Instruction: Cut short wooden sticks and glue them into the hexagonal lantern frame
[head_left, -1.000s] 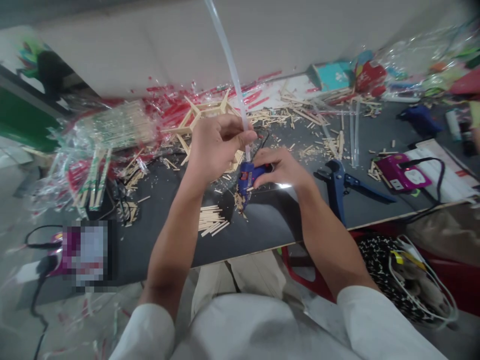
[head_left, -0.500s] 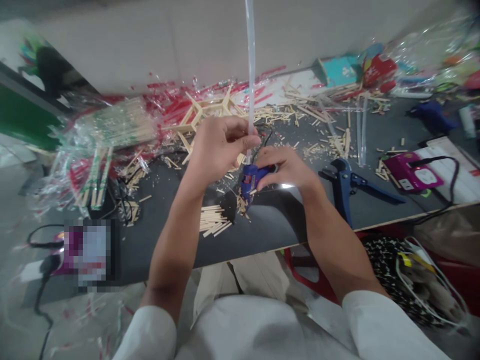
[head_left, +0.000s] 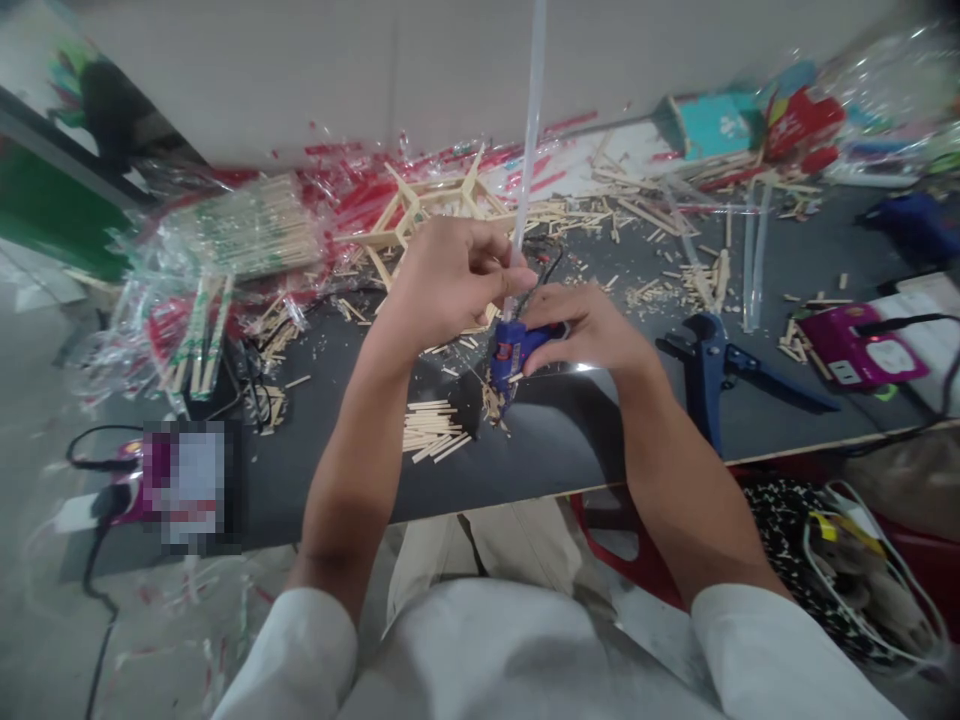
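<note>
To the left of the left hand (head_left: 454, 275) I see wrapped sticks (head_left: 247, 235) on the counter (head_left: 277, 485). This hand is nearly closed and pinches the clear glue stick (head_left: 534, 110); its lower end meets the blue glue gun (head_left: 508, 350). The right hand (head_left: 589, 328) is curled around this gun. To its right lies a blue hand tool (head_left: 706, 375).

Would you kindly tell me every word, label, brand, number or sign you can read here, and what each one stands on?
No text can be read with certainty.
Blue glue gun: label markings, too small and blurred to read.
Wrapped sticks: green print, too blurred to read.
Turquoise box: white mark, too blurred to make out.
Magenta box on the right: markings too small to read.
Pixelated patch on the left: any text there is hidden.
</note>
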